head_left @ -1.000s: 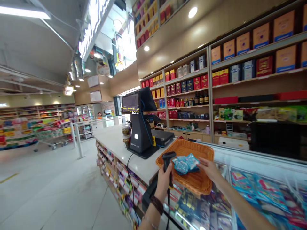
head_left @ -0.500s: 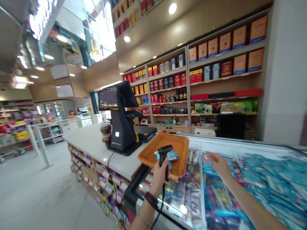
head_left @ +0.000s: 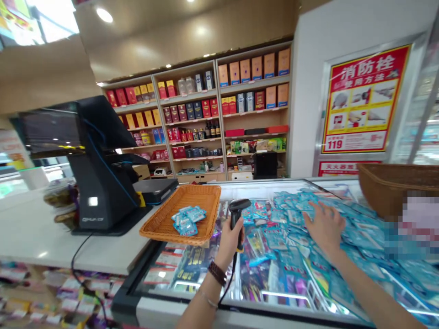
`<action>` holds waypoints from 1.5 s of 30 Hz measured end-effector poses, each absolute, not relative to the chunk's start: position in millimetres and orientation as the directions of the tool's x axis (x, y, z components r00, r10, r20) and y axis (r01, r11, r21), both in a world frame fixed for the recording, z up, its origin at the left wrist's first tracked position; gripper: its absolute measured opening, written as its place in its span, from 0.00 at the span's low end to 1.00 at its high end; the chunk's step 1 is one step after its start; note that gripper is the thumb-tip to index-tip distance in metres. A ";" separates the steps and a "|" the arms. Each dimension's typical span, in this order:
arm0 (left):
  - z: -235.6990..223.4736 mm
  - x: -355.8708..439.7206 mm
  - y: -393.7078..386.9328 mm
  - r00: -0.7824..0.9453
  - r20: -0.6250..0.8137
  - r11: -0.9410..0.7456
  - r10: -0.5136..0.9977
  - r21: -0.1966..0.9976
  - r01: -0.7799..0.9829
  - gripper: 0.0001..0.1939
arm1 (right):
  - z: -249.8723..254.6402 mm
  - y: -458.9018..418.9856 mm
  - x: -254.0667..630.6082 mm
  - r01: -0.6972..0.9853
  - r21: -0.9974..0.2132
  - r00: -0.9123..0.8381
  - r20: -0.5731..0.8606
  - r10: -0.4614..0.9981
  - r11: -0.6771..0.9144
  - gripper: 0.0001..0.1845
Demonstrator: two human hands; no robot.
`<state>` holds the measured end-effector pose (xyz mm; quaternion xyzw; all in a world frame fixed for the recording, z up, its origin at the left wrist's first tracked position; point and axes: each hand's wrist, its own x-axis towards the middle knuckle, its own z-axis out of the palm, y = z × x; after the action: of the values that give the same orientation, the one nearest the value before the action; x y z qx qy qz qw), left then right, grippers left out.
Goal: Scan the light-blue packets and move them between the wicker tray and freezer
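My left hand (head_left: 230, 238) is wrapped round the handle of a black barcode scanner (head_left: 238, 214), its cord hanging down past my wrist. The scanner is held upright above the glass top of a freezer, just right of an orange wicker basket (head_left: 161, 225). In that basket lie several small blue packets (head_left: 188, 219). My right hand (head_left: 325, 226) has its fingers spread over a wide spread of blue packets (head_left: 363, 233) on the freezer top. Nothing shows in its grasp; whether the fingertips touch the packets I cannot tell.
A black checkout terminal (head_left: 103, 183) stands on the white counter (head_left: 30, 228) at left, with a black box-shaped device (head_left: 156, 189) behind it. A brown basket (head_left: 394, 187) is at the right. Stocked shelves (head_left: 219, 119) line the back wall beside a red poster (head_left: 365, 100).
The view has swung right. My right hand has moved away from the scanner, out over the blue packets, with fingers spread. My left hand still holds the scanner, which is now right of the orange basket.
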<state>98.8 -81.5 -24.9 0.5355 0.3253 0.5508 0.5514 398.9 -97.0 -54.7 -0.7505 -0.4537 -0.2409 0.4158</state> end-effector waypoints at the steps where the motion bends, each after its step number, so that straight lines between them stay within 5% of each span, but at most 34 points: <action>1: -28.4 104.4 -80.6 0.199 0.234 -0.181 0.952 0.951 -0.252 0.30 | -58.4 -102.7 400.7 0.860 -0.398 0.509 0.721 0.470 -0.320 0.29; 5: -39.8 119.3 -76.8 0.228 0.239 -0.189 0.944 0.957 -0.219 0.30 | -72.7 -104.0 400.3 0.825 -0.355 0.557 0.642 0.526 -0.440 0.32; 12: -47.0 125.8 -72.2 0.231 0.210 -0.156 0.950 0.960 -0.231 0.30 | -79.6 -74.2 379.0 0.865 -0.322 0.499 0.623 0.602 -0.384 0.32; 28: -55.4 127.0 -67.6 0.249 0.186 -0.123 0.951 0.961 -0.247 0.32 | -91.6 -8.2 354.0 0.820 -0.502 0.302 0.787 0.538 0.274 0.37; 31: -55.5 124.7 -71.6 0.251 0.190 -0.132 0.949 0.964 -0.233 0.32 | -89.3 -6.9 356.2 0.701 -0.636 0.394 0.723 0.567 0.323 0.39; 36: -57.0 120.6 -75.3 0.263 0.183 -0.127 0.947 0.969 -0.213 0.32 | -84.0 -6.5 363.5 0.259 -0.884 0.589 0.464 0.662 0.389 0.45; 45: -55.4 118.1 -79.4 0.319 0.174 -0.116 0.932 0.975 -0.192 0.32 | -87.3 0.2 362.3 0.017 -0.923 0.617 0.312 0.722 0.385 0.23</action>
<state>118.1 -79.4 -55.4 0.5685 0.3254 0.4845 0.5798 362.3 0.2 -87.3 -0.5017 -0.3681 0.2363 0.7463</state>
